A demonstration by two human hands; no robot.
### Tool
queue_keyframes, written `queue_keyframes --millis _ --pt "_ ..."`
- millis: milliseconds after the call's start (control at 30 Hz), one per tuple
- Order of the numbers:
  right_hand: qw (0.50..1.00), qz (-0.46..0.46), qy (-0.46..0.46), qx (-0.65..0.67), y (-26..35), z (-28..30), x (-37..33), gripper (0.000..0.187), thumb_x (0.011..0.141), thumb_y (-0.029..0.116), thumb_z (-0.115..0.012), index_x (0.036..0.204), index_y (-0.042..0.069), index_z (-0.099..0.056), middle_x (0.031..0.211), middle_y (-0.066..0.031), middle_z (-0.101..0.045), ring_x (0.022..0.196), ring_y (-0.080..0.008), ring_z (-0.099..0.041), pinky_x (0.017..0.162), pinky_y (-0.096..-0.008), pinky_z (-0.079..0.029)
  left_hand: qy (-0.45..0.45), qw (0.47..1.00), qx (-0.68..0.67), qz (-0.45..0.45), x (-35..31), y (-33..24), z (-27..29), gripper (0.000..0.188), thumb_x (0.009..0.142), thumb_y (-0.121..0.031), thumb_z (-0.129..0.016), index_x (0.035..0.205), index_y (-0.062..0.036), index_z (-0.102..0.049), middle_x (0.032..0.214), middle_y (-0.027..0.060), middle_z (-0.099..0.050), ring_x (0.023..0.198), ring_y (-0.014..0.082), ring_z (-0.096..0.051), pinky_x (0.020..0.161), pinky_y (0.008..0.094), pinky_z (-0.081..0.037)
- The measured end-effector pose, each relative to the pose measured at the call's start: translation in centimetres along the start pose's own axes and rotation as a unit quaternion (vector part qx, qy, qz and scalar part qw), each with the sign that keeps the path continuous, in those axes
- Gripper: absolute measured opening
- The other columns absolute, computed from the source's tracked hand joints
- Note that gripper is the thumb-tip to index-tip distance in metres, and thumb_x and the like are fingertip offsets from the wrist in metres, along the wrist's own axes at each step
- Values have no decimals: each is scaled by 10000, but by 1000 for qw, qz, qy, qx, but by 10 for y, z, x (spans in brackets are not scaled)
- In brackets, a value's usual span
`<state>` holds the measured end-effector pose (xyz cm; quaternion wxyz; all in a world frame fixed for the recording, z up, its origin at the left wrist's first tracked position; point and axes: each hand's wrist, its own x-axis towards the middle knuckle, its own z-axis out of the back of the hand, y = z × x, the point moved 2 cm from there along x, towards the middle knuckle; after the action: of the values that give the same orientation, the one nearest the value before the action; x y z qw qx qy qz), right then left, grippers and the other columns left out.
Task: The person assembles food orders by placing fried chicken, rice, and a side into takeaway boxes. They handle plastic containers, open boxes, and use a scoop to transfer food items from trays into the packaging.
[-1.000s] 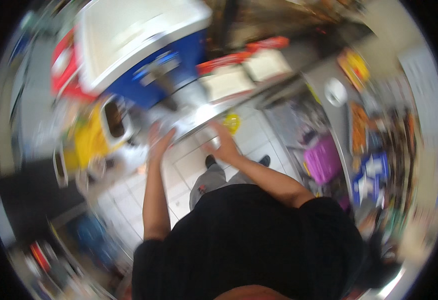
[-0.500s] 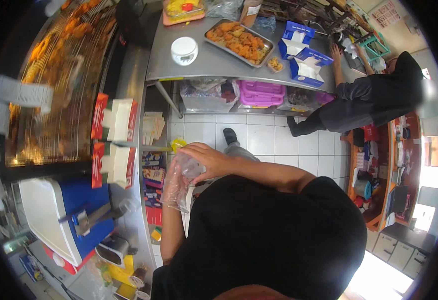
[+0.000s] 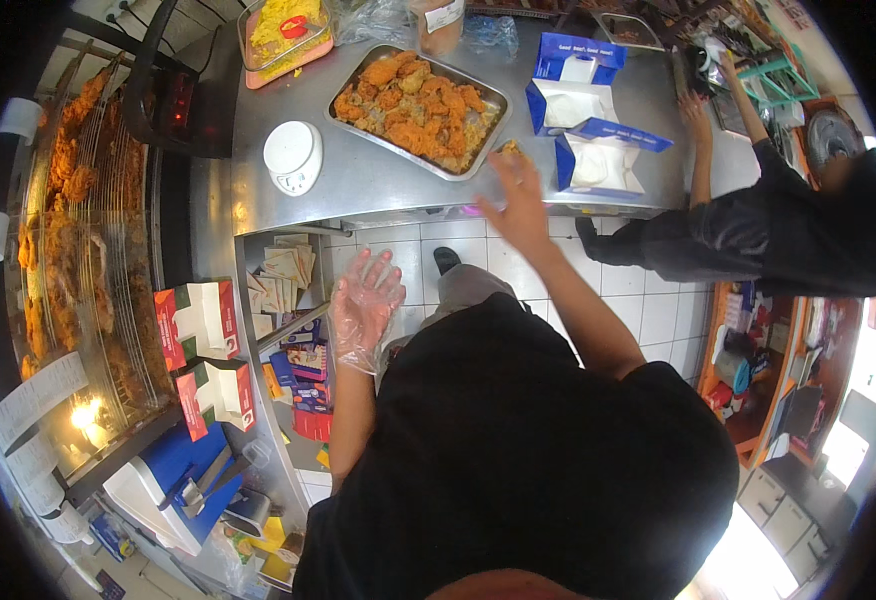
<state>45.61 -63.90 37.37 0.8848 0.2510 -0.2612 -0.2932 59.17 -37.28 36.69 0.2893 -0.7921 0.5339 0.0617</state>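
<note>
My left hand (image 3: 366, 300), in a clear plastic glove, is raised palm up in front of the steel table (image 3: 368, 190). Its fingers are spread and hold nothing. My bare right hand (image 3: 521, 210) reaches over the table's front edge with fingers apart. Just beyond its fingertips, a small portion of golden food (image 3: 511, 150) is partly hidden by them. To its left lies a metal tray (image 3: 506, 105) of fried chicken (image 3: 408, 105). Two open blue-and-white cardboard boxes (image 3: 598, 165) stand right of the hand, each with a rounded white lump inside.
A white kitchen scale (image 3: 293, 157) sits left of the tray, with a container of yellow food (image 3: 286, 30) behind. At left are a lit chicken display case (image 3: 88, 230) and open red boxes (image 3: 198, 320). A co-worker in dark clothes (image 3: 748, 215) works at the table's right end.
My right hand has left the gloved left hand and moved forward and right to the table. My left hand has opened out palm up. The view has shifted.
</note>
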Motion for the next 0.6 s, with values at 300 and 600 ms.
queue_keyframes --millis 300,600 --pt "994 15 64 -82 -72 -26 47 663 818 331 -686 1371 51 -449 1308 -301 -481 1234 -477 -424 1028 -530 -369 -89 996 10 -12 10 1 -5 685 865 -512 -616 1377 -94 -437 1396 160 -456 1223 322 -485 1019 497 -416" --pt "979 17 42 -199 -56 -26 28 524 960 454 -473 1272 35 -510 1214 -281 -498 1078 -457 -511 892 -522 -437 -58 997 9 -49 11 7 6 603 946 -471 -538 1433 -144 -396 1458 132 -416 1293 330 -431 1083 512 -338"
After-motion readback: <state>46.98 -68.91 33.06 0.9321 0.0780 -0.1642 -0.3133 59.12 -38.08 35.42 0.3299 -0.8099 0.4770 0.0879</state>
